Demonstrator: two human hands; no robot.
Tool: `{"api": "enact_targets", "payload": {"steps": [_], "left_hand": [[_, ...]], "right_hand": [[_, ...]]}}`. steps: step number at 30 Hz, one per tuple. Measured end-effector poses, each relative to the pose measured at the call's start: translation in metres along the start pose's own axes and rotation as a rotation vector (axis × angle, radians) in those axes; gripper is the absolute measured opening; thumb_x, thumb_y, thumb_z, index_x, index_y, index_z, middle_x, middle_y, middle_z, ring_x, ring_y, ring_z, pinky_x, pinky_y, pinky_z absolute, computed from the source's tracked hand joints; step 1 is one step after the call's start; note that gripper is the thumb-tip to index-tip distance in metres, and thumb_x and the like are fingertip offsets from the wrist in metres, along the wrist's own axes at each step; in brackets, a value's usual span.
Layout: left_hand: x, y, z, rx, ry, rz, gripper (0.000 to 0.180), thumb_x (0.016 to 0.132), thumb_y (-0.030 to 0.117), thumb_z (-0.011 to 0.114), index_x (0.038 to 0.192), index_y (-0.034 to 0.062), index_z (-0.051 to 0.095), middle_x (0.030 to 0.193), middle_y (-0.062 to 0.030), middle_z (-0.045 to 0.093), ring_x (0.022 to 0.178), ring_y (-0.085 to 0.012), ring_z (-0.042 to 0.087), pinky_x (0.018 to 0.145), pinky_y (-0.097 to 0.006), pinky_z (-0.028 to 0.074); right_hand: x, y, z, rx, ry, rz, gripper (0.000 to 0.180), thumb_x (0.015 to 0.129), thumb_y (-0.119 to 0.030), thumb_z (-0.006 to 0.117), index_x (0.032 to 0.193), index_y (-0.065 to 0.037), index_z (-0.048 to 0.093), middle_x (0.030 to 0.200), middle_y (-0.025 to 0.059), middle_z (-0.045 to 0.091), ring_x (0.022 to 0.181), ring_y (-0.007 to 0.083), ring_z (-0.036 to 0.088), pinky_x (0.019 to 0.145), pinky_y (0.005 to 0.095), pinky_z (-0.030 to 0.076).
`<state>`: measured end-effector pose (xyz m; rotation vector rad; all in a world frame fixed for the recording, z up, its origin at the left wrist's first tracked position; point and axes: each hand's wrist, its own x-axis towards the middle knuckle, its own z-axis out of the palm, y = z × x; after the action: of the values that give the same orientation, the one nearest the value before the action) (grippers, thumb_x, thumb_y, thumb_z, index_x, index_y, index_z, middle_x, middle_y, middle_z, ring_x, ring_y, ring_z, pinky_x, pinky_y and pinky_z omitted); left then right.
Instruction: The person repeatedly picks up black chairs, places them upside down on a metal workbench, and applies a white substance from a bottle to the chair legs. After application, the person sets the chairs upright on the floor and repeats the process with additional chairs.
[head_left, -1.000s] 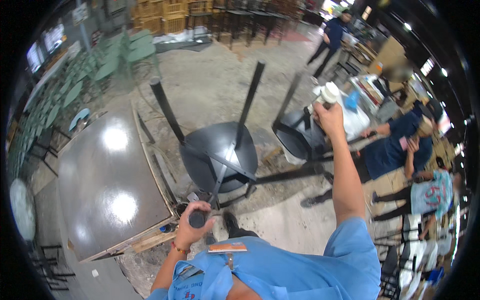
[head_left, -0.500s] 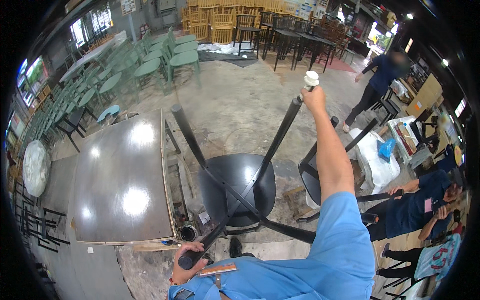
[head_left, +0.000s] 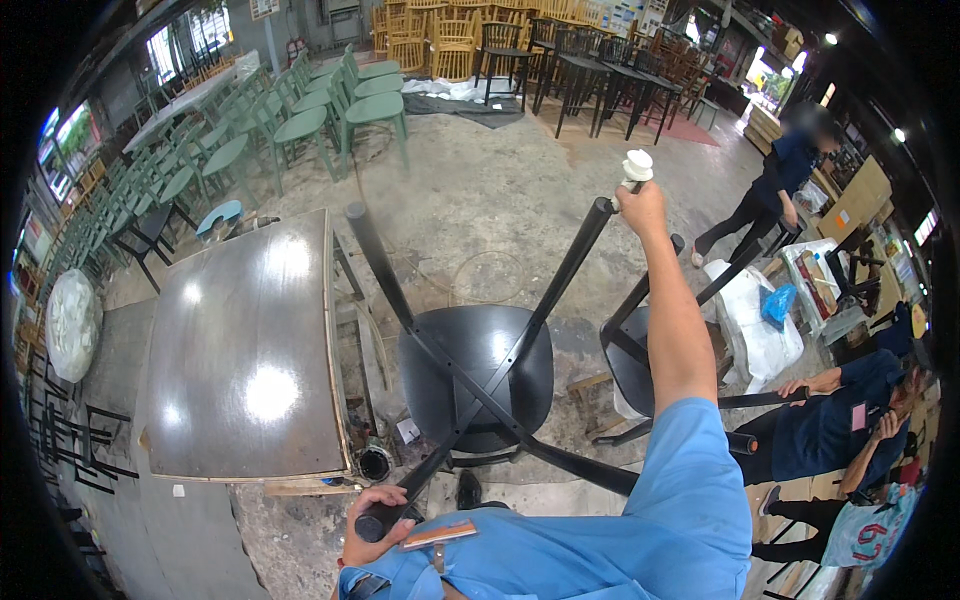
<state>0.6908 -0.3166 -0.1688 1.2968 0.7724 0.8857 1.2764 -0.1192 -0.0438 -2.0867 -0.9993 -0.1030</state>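
An upturned black chair [head_left: 510, 345] stands before me, its legs pointing up from crossed bars over the round-cornered seat. The fingers and thumb of my left hand [head_left: 372, 502] are wrapped round the end of the near left leg. My right hand [head_left: 645, 203], arm stretched out, grips a white spool-shaped tool [head_left: 637, 163]; its lower part is hidden in the fist. This hand is just right of the tip of the far right leg [head_left: 590, 225]. Whether the tool touches that leg, I cannot tell.
At the left is a large shiny brown tabletop [head_left: 240, 350], with an open can [head_left: 374, 463] by its corner. Another black chair [head_left: 625, 345] stands close on the right, beside a co-worker [head_left: 830, 415]. Green chairs [head_left: 297, 126] fill the far left. A second person [head_left: 780, 180] stands far right.
My right hand with the white tool has moved slightly right and nearer, off the leg's tip. My left hand keeps its hold. The far person's arm has dropped toward a stool.
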Motion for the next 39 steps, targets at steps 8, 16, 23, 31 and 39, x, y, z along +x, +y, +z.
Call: {"api": "enact_targets", "payload": {"steps": [8, 16, 23, 31, 39], "left_hand": [[-0.001, 0.004, 0.002, 0.005, 0.0, -0.004, 0.039, 0.072, 0.003, 0.08, 0.1, 0.0046, 0.053, 0.101, -0.0125, 0.062, 0.11, -0.0272, 0.056, 0.099, -0.041, 0.041], [-0.005, 0.001, -0.003, 0.027, -0.016, 0.001, 0.036, 0.074, 0.002, 0.079, 0.1, 0.0044, 0.055, 0.104, -0.0107, 0.061, 0.11, -0.0243, 0.057, 0.098, -0.039, 0.042], [-0.004, 0.007, -0.003, 0.008, -0.013, -0.03, 0.033, 0.076, 0.004, 0.079, 0.099, 0.0058, 0.056, 0.104, -0.0097, 0.062, 0.112, -0.0248, 0.056, 0.099, -0.04, 0.042], [-0.009, 0.002, -0.008, 0.047, -0.014, -0.018, 0.03, 0.078, 0.005, 0.077, 0.1, 0.0054, 0.056, 0.107, -0.0098, 0.062, 0.111, -0.0221, 0.056, 0.099, -0.038, 0.043], [-0.009, 0.0, -0.009, 0.074, -0.047, 0.008, 0.029, 0.079, 0.004, 0.077, 0.1, 0.0033, 0.056, 0.109, -0.0103, 0.061, 0.11, -0.0201, 0.057, 0.098, -0.036, 0.044]], "right_hand": [[0.003, -0.01, 0.016, -0.008, 0.103, -0.159, 0.033, 0.074, -0.027, 0.066, 0.079, 0.006, 0.066, 0.066, 0.0167, 0.067, 0.062, 0.0265, 0.067, 0.062, 0.0397, 0.051], [0.008, -0.057, 0.021, 0.158, -0.022, -0.103, 0.028, 0.076, -0.022, 0.065, 0.084, 0.006, 0.067, 0.067, 0.0126, 0.067, 0.058, 0.0175, 0.066, 0.053, 0.0315, 0.05], [-0.056, -0.207, 0.131, 0.58, -0.442, -0.293, 0.027, 0.079, -0.02, 0.068, 0.088, 0.006, 0.065, 0.071, 0.0118, 0.067, 0.057, 0.0163, 0.063, 0.052, 0.0312, 0.05], [-0.117, -0.299, 0.212, 0.37, -0.371, -0.456, 0.04, 0.073, -0.025, 0.07, 0.099, 0.006, 0.066, 0.094, 0.0267, 0.068, 0.094, 0.0422, 0.065, 0.081, 0.0456, 0.052], [-0.111, -0.3, 0.225, 0.339, -0.488, -0.382, 0.04, 0.074, -0.025, 0.071, 0.1, 0.006, 0.066, 0.095, 0.0262, 0.068, 0.092, 0.0405, 0.066, 0.081, 0.045, 0.052]]}}
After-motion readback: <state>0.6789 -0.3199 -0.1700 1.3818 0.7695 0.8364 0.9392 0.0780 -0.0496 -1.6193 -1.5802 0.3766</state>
